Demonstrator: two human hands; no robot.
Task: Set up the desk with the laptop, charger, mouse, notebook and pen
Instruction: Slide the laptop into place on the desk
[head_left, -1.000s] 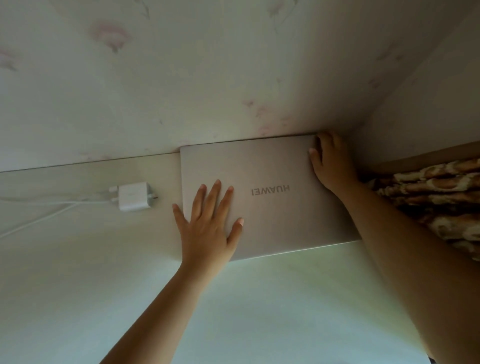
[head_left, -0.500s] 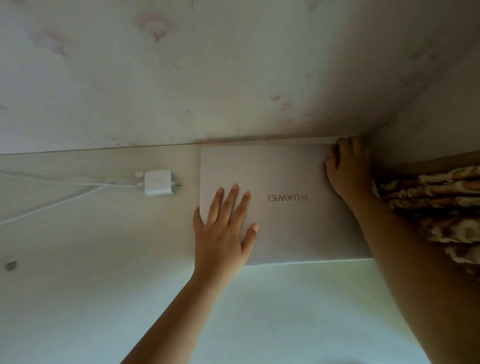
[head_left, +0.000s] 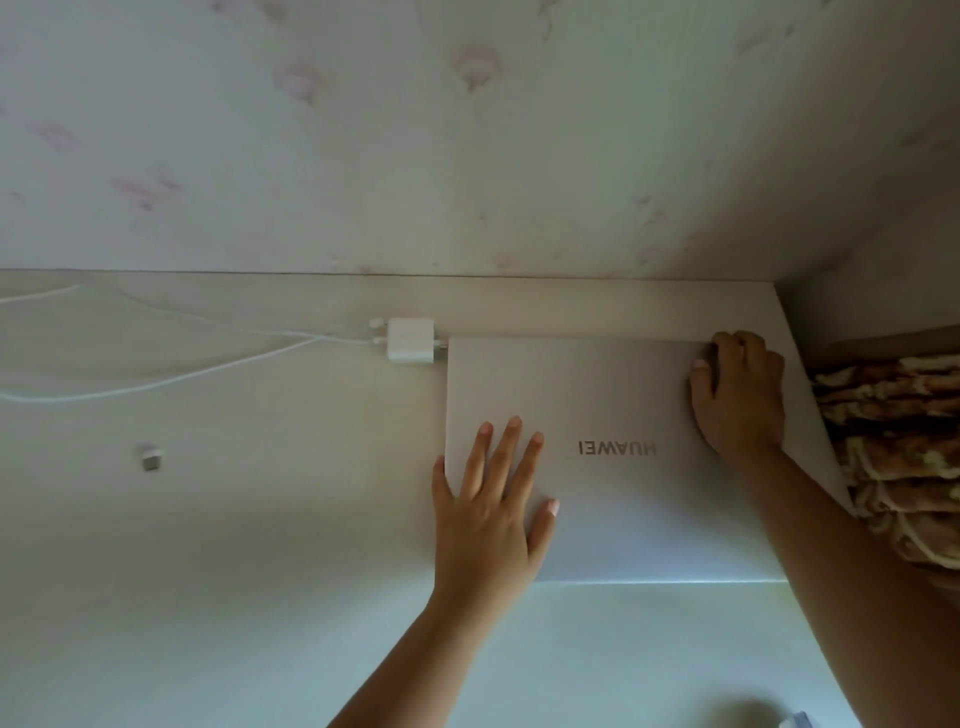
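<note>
The left hand (head_left: 491, 512) lies flat and open on the closed laptop (head_left: 613, 467). The right hand (head_left: 737, 395) grips its far corner, likely to slide it along the counter (head_left: 260, 519).

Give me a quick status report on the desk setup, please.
Left hand flat on closed laptop, right hand gripping its far right corner. Charger at laptop's far left corner. No mouse, notebook or pen in view.

Floral wallpaper (head_left: 467, 156), patterned brown fabric (head_left: 904, 457)

Left hand (head_left: 493, 499) flat, right hand (head_left: 737, 395) curled.
</note>
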